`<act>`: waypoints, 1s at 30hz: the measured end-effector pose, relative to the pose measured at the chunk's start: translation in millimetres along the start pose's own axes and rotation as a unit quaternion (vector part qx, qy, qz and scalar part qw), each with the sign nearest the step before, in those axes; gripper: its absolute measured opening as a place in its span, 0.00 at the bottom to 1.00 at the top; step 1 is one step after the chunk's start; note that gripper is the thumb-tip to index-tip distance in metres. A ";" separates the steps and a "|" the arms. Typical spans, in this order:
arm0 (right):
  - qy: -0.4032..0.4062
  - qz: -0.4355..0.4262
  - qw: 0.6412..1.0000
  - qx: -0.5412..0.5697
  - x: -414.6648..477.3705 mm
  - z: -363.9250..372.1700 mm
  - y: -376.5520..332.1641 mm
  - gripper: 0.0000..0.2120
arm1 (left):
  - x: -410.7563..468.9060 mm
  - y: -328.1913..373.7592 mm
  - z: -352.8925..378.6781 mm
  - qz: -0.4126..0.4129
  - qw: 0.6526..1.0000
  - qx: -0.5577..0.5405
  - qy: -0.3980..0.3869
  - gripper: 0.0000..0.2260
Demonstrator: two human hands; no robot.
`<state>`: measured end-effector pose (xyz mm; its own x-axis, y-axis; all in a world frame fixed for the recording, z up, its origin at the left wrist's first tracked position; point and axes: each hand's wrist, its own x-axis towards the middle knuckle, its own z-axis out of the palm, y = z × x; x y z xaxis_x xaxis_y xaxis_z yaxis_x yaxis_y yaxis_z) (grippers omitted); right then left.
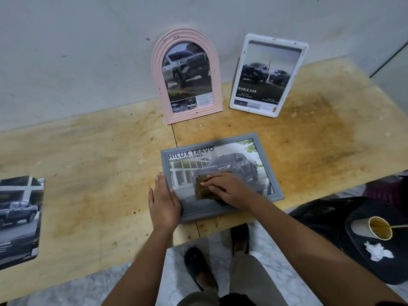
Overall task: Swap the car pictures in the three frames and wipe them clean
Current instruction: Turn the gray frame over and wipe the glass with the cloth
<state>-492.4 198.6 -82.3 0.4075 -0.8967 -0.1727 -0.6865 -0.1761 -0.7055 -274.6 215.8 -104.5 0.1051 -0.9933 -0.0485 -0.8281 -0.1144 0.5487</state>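
grey frame (166, 164) lies flat, face up, near the front edge of the wooden surface (99, 162); the picture inside shows a dark pickup, heading "hilux travo"

left hand (164, 202): flat, fingers straight and together, palm pressing down on the frame's left rail near its lower left corner

right hand (229, 188): fingers curled over a bunched brown cloth (204, 189), holding it against the glass in the lower middle of the picture

pink arched frame (187, 76) stands upright against the wall behind the grey frame, with a pickup picture inside. white frame (267, 74) stands just right of it, leaning back on the wall, picture reading "double cab"; the two stand near each other, not touching

a loose car picture (19, 217) lies flat at the far left of the surface, well apart from the frames, partly cut off by the edge of view

off the surface at right: a paper cup (380, 228) with a stick in it and a crumpled white tissue (378, 250) sit on something black
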 end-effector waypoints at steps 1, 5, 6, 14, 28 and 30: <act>0.001 0.006 1.000 0.000 -4.1 -2.5 1.1 0.16 | 0.5 0.1 0.0 -0.002 1.000 -0.001 -0.001 0.22; -0.004 0.012 1.000 -0.010 -16.8 -12.4 3.5 0.17 | 1.8 -0.1 -0.7 -0.004 1.000 -0.007 -0.002 0.22; -0.002 0.018 1.000 -0.012 -18.9 -14.2 5.0 0.18 | 1.8 0.0 -0.5 -0.004 1.000 -0.008 -0.002 0.22; 0.021 0.073 0.997 -0.027 -30.0 -41.2 19.1 0.17 | 1.4 1.6 -1.3 0.006 1.000 -0.025 0.013 0.22; 0.298 0.344 0.837 0.304 -7.7 -119.4 18.0 0.14 | 1.3 0.3 -4.9 0.004 1.000 -0.001 0.006 0.22; 0.361 0.358 0.810 0.292 -16.4 -133.4 31.5 0.13 | 1.2 1.2 -5.4 0.007 1.000 0.000 0.007 0.21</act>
<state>-601.1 153.6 -10.0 -0.5722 -0.7252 -0.3828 -0.1029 0.5266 -0.8439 -272.5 214.5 -99.4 0.1024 -0.9943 -0.0289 -0.8293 -0.1014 0.5496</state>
